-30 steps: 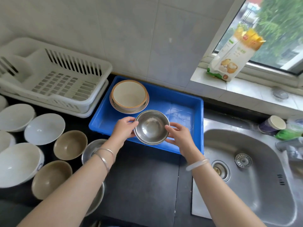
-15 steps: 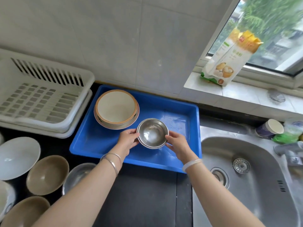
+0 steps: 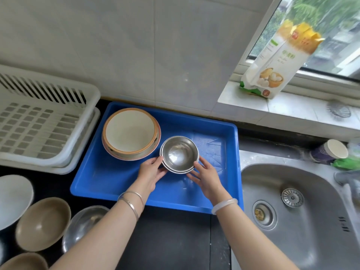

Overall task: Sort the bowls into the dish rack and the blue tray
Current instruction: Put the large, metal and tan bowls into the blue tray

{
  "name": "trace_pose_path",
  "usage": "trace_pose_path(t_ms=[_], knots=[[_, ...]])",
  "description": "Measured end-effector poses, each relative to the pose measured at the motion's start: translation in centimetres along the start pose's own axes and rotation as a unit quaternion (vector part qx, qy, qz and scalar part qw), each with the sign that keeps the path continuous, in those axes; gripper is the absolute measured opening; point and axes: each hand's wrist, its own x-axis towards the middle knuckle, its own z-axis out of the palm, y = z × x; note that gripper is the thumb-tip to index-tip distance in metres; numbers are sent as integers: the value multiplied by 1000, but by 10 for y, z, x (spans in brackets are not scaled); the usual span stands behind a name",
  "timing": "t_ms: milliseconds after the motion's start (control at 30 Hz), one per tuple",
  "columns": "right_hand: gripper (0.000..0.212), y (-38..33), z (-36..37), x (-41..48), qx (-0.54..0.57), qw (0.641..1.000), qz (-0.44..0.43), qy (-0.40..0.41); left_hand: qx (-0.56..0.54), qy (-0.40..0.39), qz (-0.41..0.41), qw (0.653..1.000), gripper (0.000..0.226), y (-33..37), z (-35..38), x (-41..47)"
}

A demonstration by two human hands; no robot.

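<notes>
A small stack of steel bowls sits inside the blue tray, right of a stack of cream bowls with orange rims. My left hand touches the steel stack's left rim and my right hand its right rim, fingers loosely around it. The white dish rack stands at the left with nothing in it. Loose bowls wait at the lower left: a white one, a brown one and a steel one.
A steel sink with a drain lies to the right of the tray. A flour bag leans on the windowsill. A cup and green item stand behind the sink. Black counter lies in front.
The steel bowls have travelled from the tray's front edge deeper into the tray and down beside the cream stack. The view has shifted right, so fewer loose bowls show.
</notes>
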Motion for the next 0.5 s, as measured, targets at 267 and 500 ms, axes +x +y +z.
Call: trace_pose_path(t_ms=[267, 500], knots=[[40, -21, 15, 24, 14, 1000, -25, 9, -72, -15, 25, 997, 15, 2, 26, 9], [39, -28, 27, 41, 24, 999, -31, 37, -100, -15, 51, 994, 27, 5, 41, 16]])
